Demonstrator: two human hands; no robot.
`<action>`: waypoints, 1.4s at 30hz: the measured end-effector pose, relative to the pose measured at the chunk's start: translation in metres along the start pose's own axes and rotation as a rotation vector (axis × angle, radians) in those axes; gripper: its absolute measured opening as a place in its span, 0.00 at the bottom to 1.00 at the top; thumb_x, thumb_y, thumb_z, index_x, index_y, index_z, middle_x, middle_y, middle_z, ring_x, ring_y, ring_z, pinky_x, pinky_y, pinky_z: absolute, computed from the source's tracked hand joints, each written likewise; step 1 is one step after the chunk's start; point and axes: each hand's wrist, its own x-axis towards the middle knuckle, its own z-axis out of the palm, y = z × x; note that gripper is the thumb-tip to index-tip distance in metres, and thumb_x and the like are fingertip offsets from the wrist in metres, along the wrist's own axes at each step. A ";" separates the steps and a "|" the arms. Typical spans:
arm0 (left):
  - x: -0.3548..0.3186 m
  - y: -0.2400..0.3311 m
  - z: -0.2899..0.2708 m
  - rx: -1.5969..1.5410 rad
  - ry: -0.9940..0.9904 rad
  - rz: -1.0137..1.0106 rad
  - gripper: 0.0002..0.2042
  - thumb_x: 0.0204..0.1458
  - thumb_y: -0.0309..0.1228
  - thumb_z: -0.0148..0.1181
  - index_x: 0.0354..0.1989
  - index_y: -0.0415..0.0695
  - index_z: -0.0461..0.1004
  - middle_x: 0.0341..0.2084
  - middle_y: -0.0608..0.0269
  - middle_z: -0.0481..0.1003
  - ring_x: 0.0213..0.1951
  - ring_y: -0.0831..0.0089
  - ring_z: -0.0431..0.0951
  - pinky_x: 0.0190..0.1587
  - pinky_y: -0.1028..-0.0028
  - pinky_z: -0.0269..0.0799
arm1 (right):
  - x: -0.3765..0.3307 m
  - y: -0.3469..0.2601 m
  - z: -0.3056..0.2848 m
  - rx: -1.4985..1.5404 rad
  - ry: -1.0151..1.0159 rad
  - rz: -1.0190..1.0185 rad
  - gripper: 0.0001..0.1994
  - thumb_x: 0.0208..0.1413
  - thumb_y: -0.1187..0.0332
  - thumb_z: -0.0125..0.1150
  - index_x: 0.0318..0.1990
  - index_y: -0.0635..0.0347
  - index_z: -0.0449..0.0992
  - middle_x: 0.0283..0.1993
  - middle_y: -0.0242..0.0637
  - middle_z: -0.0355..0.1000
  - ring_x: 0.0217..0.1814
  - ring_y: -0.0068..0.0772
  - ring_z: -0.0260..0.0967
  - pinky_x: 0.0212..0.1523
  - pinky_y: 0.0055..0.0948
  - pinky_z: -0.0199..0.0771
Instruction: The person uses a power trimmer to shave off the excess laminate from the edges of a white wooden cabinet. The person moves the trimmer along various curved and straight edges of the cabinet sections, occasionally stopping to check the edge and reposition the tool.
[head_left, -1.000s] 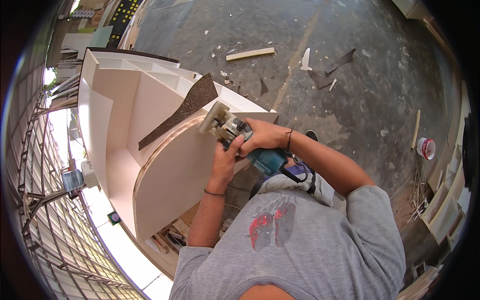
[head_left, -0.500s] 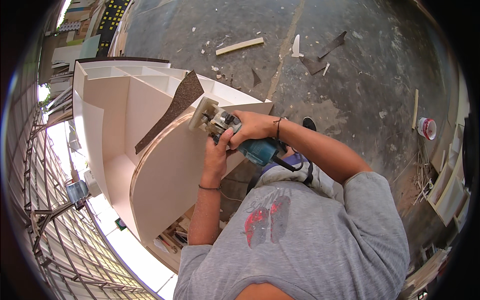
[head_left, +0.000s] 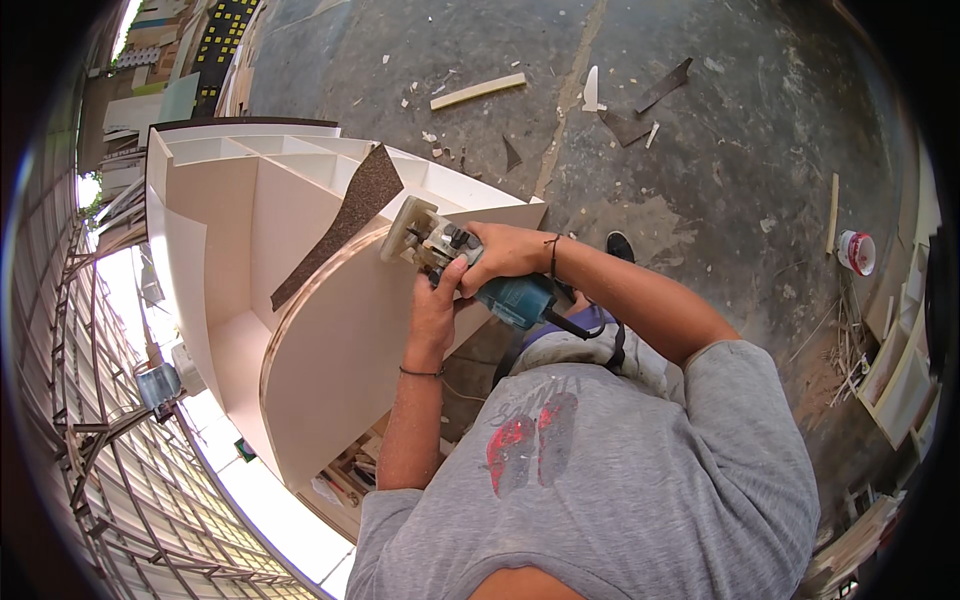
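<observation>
Both hands clamp a teal power trimmer point(head_left: 470, 268): the right hand point(head_left: 505, 252) wraps its body, the left hand point(head_left: 437, 308) steadies it from below (its bit hidden), pressed on the curved edge of a smooth pale cabinet point(head_left: 330, 350). Beyond lie wood scraps point(head_left: 478, 91) on rough concrete.

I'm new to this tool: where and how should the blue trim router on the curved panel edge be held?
Grip the blue trim router by its body, from behind: right hand around the motor housing, left hand steadying it from below. Its flat base sits on the curved panel edge, facing away.
</observation>
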 end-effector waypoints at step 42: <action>0.025 -0.018 -0.004 -0.091 -0.130 -0.105 0.23 0.56 0.46 0.63 0.56 0.49 0.68 0.43 0.69 0.74 0.42 0.78 0.75 0.40 0.70 0.75 | 0.010 0.020 -0.011 -0.054 0.004 0.110 0.44 0.31 0.56 0.74 0.57 0.74 0.66 0.47 0.49 0.74 0.47 0.37 0.74 0.49 0.31 0.76</action>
